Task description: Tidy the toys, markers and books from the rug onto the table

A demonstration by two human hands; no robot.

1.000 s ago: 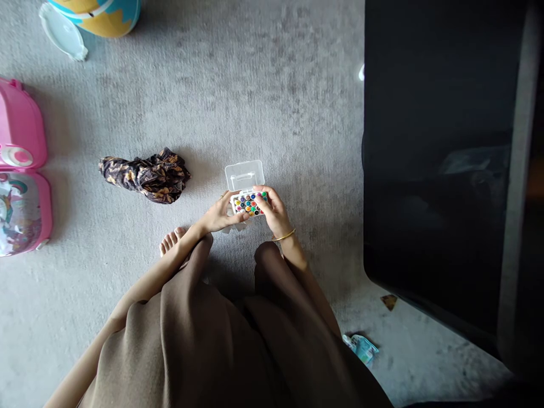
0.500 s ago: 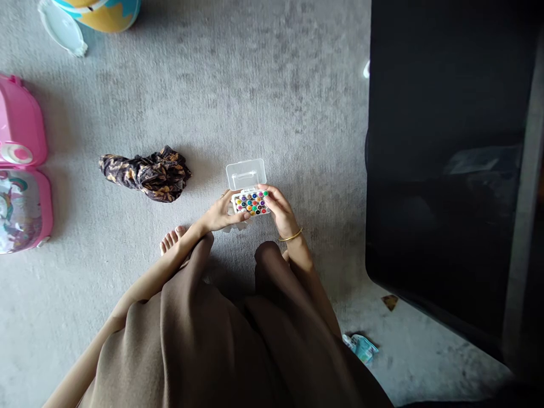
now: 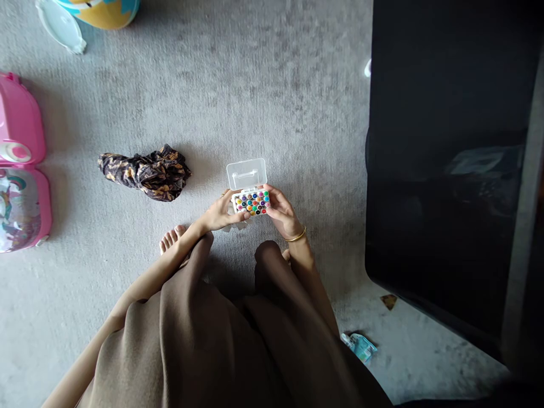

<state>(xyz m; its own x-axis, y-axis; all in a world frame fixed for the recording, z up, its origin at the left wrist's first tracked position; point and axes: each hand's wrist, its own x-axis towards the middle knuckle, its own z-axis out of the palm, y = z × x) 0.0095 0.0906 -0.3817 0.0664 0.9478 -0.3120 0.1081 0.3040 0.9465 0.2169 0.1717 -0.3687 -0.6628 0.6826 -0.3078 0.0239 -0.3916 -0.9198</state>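
Note:
Between my hands is a small clear plastic case (image 3: 234,204) with its see-through lid (image 3: 247,174) tipped back on the far side. Rows of sticks with round, many-coloured ends (image 3: 255,203) fill it; whether they are markers or crayons I cannot tell. My left hand (image 3: 221,213) grips the case's left side, thumb along the near edge and fingers underneath. At the right side, my right hand (image 3: 284,215) holds the case between thumb and fingers, a gold bangle on its wrist. Some whitish, crumpled material (image 3: 236,226) shows below the case, partly hidden.
Left of the case, a dark patterned cloth bundle (image 3: 147,173) lies on the grey carpet (image 3: 263,85). A pink case (image 3: 25,130) stands at the far left, a yellow-and-blue tub (image 3: 106,14) and pale lid (image 3: 63,28) behind. A large black surface (image 3: 442,158) bounds the right; a teal packet (image 3: 361,347) lies nearby.
My right hand has shifted slightly right, its thumb moving from over the coloured ends to the case's right edge. My left hand and the case have stayed almost in place.

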